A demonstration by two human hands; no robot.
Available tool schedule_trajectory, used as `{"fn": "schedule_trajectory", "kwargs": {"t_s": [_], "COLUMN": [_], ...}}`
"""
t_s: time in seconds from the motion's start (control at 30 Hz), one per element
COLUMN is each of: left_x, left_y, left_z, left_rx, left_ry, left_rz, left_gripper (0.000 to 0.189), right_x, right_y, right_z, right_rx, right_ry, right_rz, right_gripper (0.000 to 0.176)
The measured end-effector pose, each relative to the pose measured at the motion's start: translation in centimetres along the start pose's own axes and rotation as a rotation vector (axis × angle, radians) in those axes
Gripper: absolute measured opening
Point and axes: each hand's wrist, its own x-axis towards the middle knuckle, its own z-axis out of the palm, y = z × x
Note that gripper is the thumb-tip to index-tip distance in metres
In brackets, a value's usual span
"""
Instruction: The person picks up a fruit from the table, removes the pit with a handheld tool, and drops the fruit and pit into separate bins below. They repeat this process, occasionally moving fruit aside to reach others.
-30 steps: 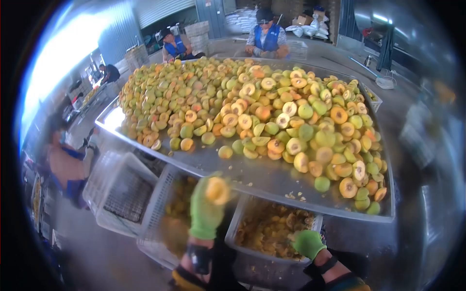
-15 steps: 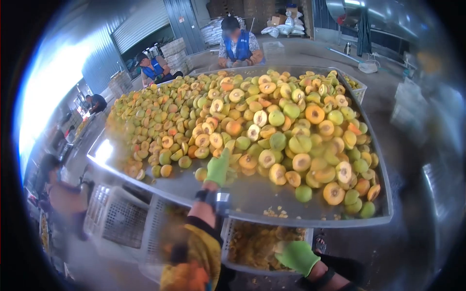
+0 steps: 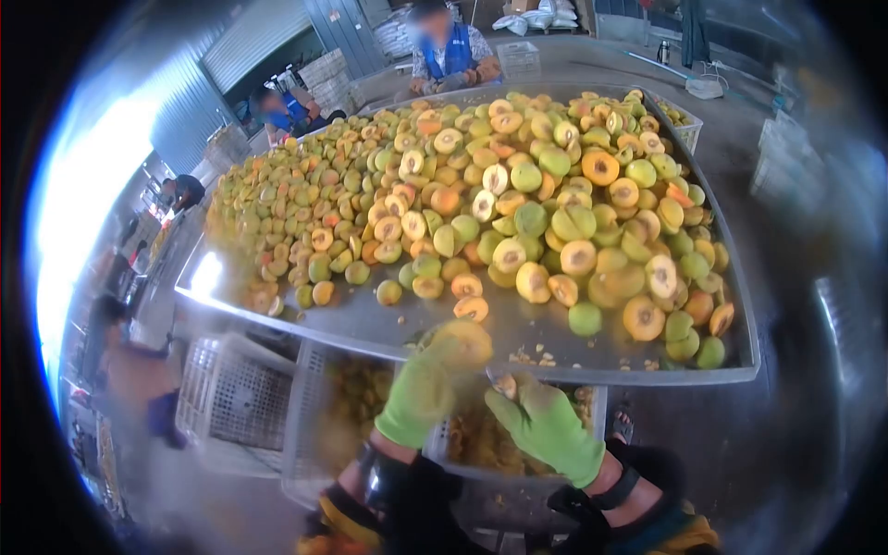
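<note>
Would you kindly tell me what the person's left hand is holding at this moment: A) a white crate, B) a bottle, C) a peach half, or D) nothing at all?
C: the green-gloved left hand has its fingers closed round a yellowish peach half, held at the near edge of the metal table.

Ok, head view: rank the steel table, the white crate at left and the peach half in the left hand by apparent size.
1. steel table
2. white crate
3. peach half in the left hand, smallest though nearest the camera.
</note>
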Motion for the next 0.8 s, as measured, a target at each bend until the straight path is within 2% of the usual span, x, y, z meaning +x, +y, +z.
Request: {"fn": "schedule_trajectory", "kwargs": {"t_s": [0.07,0.1,0.13,0.23,0.3,0.33,0.4,0.47,0.5,0.57,0.6,0.67,0.73,0.8], "left_x": [-2.1,-2.5,-2.7,-2.6,-2.6,-2.5,-2.3,-2.3,-2.4,-2.3,-2.3,-2.3,-2.2,-2.6], "left_y": [-0.3,-0.8,-1.4,-0.6,-1.0,-0.9,-0.3,-1.0,-1.4,-1.9,-1.8,-1.3,-1.2,-1.4], "left_z": [2.2,2.1,1.8,2.7,2.3,2.4,3.1,2.6,2.3,1.6,1.7,2.4,2.8,2.5], "left_rx": [-0.404,-0.405,-0.511,-0.652,0.437,0.433,-0.337,-0.265,-0.191,-0.171,-0.158,-0.235,-0.313,-0.167], "left_ry": [0.003,0.009,0.002,0.043,0.084,0.091,0.325,0.341,0.355,0.345,0.336,0.368,0.395,0.351], "left_rz": [-0.157,-0.156,-0.154,-0.163,0.294,0.292,-0.020,-0.007,0.003,0.008,0.021,-0.002,-0.021,0.020], "left_gripper": [0.050,0.050,0.032,0.021,0.025,0.025,0.028,0.033,0.038,0.039,0.040,0.036,0.032,0.033], "right_x": [-0.1,-0.2,-0.1,0.4,0.7,0.9,1.0,1.0,1.0,0.7,0.5,0.2,0.4,0.4], "right_y": [-0.9,-1.0,-0.8,-0.9,-0.9,-0.9,-0.7,0.0,-0.2,-0.8,-0.8,-0.6,-0.7,-1.0], "right_z": [0.9,1.4,2.0,3.4,4.0,4.3,4.9,5.6,5.6,5.7,5.7,5.7,5.6,5.1], "right_rx": [-0.188,-0.187,-0.219,-0.259,-0.263,-0.206,-0.146,-0.320,-0.318,-0.143,-0.144,-0.119,-0.093,-0.061], "right_ry": [-0.025,-0.031,-0.003,-0.007,-0.034,-0.063,-0.094,-0.065,-0.065,-0.155,-0.160,-0.075,-0.090,-0.111], "right_rz": [0.038,0.036,0.019,0.019,0.053,0.046,0.042,-0.233,-0.230,0.113,0.116,-0.039,0.017,0.078], "right_gripper": [0.020,0.020,0.020,0.020,0.020,0.019,0.018,0.018,0.018,0.024,0.024,0.020,0.021,0.022]}}
